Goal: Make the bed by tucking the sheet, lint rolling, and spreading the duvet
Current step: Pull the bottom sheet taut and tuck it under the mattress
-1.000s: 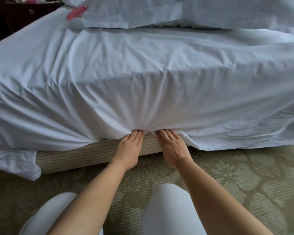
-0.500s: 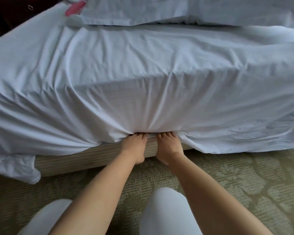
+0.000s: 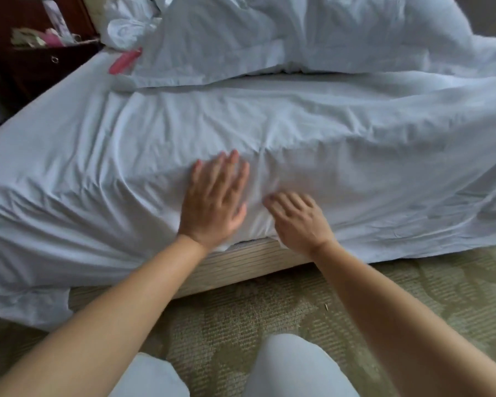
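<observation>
Left hand [image 3: 214,203] flat on white sheet [image 3: 112,173], fingers straight and spread. Right hand [image 3: 297,222] just beside it, fingers loosely bent against hanging cloth. Duvet [image 3: 312,35] bunched far; lint roller [image 3: 125,62] far left.

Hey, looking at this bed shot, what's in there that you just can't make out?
- Head view: whether the right hand pinches the sheet or only touches it; its fingers are motion-blurred.
- Head view: the pink object by the duvet; too small and blurred to identify.
- Head view: the items on the dark nightstand; blurred, cut by the frame's top.
- Head view: the mattress; the sheet covers it.
</observation>
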A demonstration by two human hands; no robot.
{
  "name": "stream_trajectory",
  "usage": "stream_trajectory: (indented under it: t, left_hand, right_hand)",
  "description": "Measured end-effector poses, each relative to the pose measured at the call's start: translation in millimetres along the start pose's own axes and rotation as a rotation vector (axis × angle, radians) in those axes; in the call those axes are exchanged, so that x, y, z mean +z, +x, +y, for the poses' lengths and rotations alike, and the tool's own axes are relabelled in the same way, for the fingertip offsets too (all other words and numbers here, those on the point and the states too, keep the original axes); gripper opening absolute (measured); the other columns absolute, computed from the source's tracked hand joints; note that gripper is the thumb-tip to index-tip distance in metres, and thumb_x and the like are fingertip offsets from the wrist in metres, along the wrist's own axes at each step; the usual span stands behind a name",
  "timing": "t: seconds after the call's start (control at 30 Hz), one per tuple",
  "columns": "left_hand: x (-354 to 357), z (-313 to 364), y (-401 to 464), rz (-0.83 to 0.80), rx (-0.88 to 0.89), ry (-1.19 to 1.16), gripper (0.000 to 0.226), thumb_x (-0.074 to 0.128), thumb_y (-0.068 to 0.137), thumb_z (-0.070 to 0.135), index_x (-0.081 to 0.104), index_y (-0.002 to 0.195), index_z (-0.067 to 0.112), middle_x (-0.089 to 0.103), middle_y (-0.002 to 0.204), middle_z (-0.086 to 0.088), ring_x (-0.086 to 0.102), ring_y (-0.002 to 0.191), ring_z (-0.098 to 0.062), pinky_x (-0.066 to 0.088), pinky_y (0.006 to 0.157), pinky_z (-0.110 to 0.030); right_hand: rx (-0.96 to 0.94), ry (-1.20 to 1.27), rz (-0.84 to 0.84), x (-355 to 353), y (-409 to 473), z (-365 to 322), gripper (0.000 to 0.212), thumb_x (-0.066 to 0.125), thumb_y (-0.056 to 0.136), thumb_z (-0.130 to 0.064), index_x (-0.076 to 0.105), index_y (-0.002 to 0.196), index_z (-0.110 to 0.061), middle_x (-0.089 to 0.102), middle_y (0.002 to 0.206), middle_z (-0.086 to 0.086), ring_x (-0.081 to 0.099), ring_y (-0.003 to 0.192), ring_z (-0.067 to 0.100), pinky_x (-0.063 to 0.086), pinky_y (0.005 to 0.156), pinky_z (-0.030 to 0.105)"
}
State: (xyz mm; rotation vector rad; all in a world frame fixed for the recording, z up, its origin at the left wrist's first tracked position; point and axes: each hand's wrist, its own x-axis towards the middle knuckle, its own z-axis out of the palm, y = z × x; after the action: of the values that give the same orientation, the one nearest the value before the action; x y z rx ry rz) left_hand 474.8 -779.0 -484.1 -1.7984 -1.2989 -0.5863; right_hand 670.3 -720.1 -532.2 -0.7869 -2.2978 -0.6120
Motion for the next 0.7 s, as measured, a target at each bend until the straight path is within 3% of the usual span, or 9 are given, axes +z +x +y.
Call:
stream_trajectory:
  t: [0.1,0.23,0.4,0.7]
  left_hand:
    - [11.5,-20.5,30.5,0.002,-0.107,0.081,0.053,0.042,0.093,0.038,0.055,0.127,0.000,0.060,0.126,-0.019,0.057,0.114,-0.032,0.036,0.094,-0.043]
    - [32.7,-25.1,24.3,0.152,-0.042,0.189,0.044,0.038,0.094,0.039,0.058,0.117,0.007,0.068,0.109,-0.011,0.054,0.099,-0.024,0.036,0.077,-0.037]
    - [38.1,-24.2,22.3,0.218,-0.032,0.217,0.042,0.039,0.092,0.039,0.057,0.116,0.009,0.068,0.107,-0.009,0.053,0.098,-0.024,0.035,0.079,-0.036]
    - [31.3,-13.1,26.5,0.213,-0.161,0.145,0.032,0.041,0.092,0.033,0.059,0.108,0.011,0.067,0.101,-0.010,0.052,0.086,-0.026,0.036,0.077,-0.039]
  right_hand:
    - [-0.018,-0.057,0.261,-8.7,39.1,31.2,0.039,0.057,0.082,-0.016,0.052,0.120,-0.019,0.047,0.117,0.007,0.049,0.100,0.026,0.038,0.093,0.038]
    - [0.139,-0.079,0.265,-10.4,56.9,39.1,0.041,0.048,0.093,-0.033,0.047,0.131,-0.020,0.046,0.134,0.010,0.042,0.122,0.028,0.022,0.111,0.039]
    - [0.057,-0.033,0.106,-24.1,67.2,59.8,0.041,0.046,0.092,-0.039,0.059,0.120,-0.012,0.060,0.120,0.013,0.052,0.113,0.034,0.033,0.102,0.042]
    - [-0.065,-0.011,-0.006,-34.8,67.1,76.4,0.051,0.051,0.088,-0.045,0.054,0.128,-0.014,0.058,0.123,0.011,0.054,0.114,0.031,0.038,0.094,0.040]
